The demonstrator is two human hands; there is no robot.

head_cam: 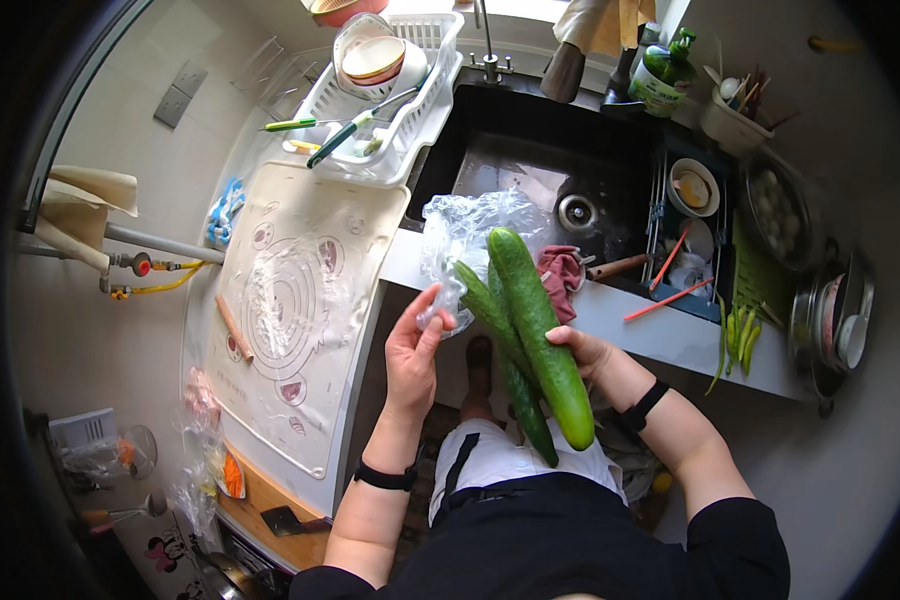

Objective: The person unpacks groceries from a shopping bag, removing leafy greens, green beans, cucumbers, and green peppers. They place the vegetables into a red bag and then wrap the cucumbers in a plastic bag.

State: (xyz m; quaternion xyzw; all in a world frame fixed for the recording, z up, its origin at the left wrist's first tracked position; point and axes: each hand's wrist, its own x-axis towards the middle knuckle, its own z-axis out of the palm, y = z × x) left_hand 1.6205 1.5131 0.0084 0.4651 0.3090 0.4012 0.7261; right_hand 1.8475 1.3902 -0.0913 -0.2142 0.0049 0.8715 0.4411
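Observation:
My right hand (pixel 581 349) holds several green cucumbers in front of my body, its thumb on the largest cucumber (pixel 541 337). A slimmer cucumber (pixel 487 304) lies against it on the left, and a dark green end (pixel 529 416) shows below. Pinched between the thumb and fingers of my left hand (pixel 420 337) is a crumpled clear plastic bag (pixel 487 214), which spreads over the sink's front edge behind the cucumbers. How far the cucumbers' upper ends touch the bag is hard to tell.
The black sink (pixel 517 142) lies ahead, with a red cloth (pixel 561 277) at its front edge. A white dish rack (pixel 420 97) stands at the back left. A floury pastry mat (pixel 307 300) with a small rolling pin (pixel 234 328) covers the left counter. Green peppers (pixel 739 337) lie right.

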